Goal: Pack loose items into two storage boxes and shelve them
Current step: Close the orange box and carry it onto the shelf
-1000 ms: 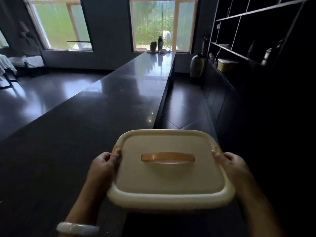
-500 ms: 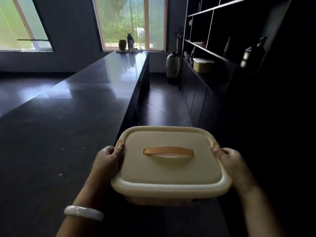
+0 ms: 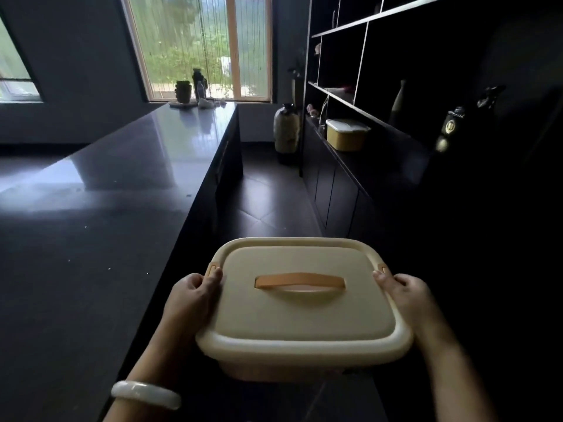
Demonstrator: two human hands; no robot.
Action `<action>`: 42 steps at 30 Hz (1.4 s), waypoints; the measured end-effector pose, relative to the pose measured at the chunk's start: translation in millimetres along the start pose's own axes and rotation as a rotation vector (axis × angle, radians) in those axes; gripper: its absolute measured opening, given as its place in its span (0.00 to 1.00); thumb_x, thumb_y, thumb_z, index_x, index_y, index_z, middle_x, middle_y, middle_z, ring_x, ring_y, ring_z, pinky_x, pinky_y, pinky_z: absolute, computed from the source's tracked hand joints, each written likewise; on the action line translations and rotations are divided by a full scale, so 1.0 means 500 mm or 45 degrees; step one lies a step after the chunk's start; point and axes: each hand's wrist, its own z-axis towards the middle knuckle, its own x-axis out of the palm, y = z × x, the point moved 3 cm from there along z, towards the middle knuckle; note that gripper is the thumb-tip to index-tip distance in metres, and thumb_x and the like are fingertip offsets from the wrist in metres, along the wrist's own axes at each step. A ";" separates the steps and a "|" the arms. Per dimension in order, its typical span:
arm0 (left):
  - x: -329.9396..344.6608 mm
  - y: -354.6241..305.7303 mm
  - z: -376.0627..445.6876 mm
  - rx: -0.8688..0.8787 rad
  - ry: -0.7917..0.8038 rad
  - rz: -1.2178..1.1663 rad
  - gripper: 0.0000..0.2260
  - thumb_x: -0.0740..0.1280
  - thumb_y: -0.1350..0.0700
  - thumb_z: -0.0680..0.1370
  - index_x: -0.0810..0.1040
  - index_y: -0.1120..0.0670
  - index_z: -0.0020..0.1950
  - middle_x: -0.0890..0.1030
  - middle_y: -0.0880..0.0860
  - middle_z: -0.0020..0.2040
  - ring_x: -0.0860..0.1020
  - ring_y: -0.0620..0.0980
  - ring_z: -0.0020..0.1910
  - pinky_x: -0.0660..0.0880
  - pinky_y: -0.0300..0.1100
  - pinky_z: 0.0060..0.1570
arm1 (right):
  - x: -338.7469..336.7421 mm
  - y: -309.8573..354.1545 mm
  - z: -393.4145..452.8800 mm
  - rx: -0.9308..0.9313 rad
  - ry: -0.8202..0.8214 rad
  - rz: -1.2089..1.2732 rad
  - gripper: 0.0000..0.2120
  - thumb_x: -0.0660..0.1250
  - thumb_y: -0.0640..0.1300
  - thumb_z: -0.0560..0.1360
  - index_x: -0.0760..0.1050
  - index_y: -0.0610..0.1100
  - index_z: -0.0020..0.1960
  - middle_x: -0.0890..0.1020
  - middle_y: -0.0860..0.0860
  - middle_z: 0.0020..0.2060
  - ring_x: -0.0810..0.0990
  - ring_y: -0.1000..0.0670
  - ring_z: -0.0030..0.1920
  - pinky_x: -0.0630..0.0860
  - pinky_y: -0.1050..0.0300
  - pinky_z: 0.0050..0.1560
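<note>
While the lidded cream box (image 3: 304, 303) hangs off the counter (image 3: 91, 239), left hand (image 3: 192, 296) and right hand (image 3: 408, 295) grip its rim; second box (image 3: 347, 134) sits shelved. Packing looks done; shelving this one remains.

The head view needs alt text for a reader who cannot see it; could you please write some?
Both hands, left hand and right hand, grip a lidded cream storage box by its sides, carried in the aisle beside a dark counter. A second box sits on the dark shelving ahead, right.
</note>
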 end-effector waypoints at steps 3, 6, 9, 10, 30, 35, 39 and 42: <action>0.039 -0.007 0.185 0.032 0.052 -0.008 0.23 0.65 0.42 0.77 0.72 0.61 0.35 0.71 0.56 0.30 0.68 0.53 0.31 0.64 0.48 0.34 | 0.062 0.025 0.149 0.008 -0.077 0.031 0.18 0.68 0.43 0.77 0.74 0.25 0.46 0.76 0.40 0.30 0.73 0.46 0.27 0.68 0.60 0.24; 0.068 -0.037 0.365 0.070 0.086 0.024 0.22 0.65 0.40 0.76 0.68 0.56 0.32 0.68 0.52 0.27 0.67 0.51 0.28 0.63 0.46 0.31 | 0.124 0.062 0.279 0.022 -0.136 0.066 0.18 0.68 0.43 0.76 0.73 0.25 0.46 0.77 0.39 0.31 0.74 0.46 0.29 0.69 0.61 0.23; 0.112 -0.070 0.530 0.103 0.152 0.048 0.21 0.66 0.41 0.77 0.70 0.56 0.32 0.70 0.50 0.26 0.68 0.48 0.28 0.64 0.44 0.29 | 0.169 0.078 0.396 0.056 -0.213 0.105 0.19 0.68 0.42 0.76 0.73 0.23 0.47 0.77 0.38 0.32 0.75 0.45 0.29 0.70 0.60 0.24; 0.130 -0.077 0.577 0.109 0.180 0.052 0.21 0.66 0.42 0.77 0.69 0.55 0.31 0.69 0.49 0.26 0.67 0.48 0.27 0.63 0.44 0.29 | 0.180 0.082 0.430 0.072 -0.240 0.107 0.19 0.68 0.43 0.76 0.73 0.24 0.47 0.77 0.38 0.32 0.75 0.45 0.29 0.70 0.60 0.25; 0.566 -0.123 1.355 0.077 0.224 0.197 0.22 0.66 0.42 0.77 0.69 0.54 0.30 0.69 0.48 0.26 0.67 0.48 0.28 0.64 0.46 0.31 | 0.256 0.191 1.285 0.106 -0.319 0.128 0.17 0.70 0.42 0.75 0.75 0.25 0.46 0.80 0.34 0.36 0.77 0.41 0.36 0.72 0.50 0.37; 0.682 -0.130 1.516 0.099 0.318 0.251 0.22 0.66 0.41 0.77 0.69 0.56 0.32 0.69 0.50 0.27 0.67 0.49 0.29 0.63 0.45 0.31 | 0.254 0.175 1.425 0.178 -0.416 0.160 0.17 0.70 0.41 0.75 0.75 0.24 0.46 0.79 0.35 0.36 0.76 0.42 0.37 0.71 0.49 0.38; 0.789 -0.106 1.646 0.103 0.483 0.254 0.21 0.66 0.43 0.77 0.71 0.57 0.33 0.69 0.51 0.28 0.67 0.50 0.30 0.62 0.45 0.32 | 0.254 0.154 1.524 0.248 -0.528 0.147 0.18 0.70 0.40 0.75 0.74 0.23 0.46 0.77 0.37 0.34 0.75 0.42 0.35 0.69 0.51 0.36; 0.894 -0.104 1.771 0.123 0.587 0.297 0.21 0.65 0.42 0.78 0.69 0.55 0.31 0.68 0.48 0.26 0.66 0.48 0.28 0.61 0.44 0.31 | 0.253 0.143 1.624 0.297 -0.653 0.170 0.15 0.70 0.39 0.75 0.75 0.25 0.45 0.77 0.38 0.34 0.75 0.44 0.34 0.69 0.53 0.35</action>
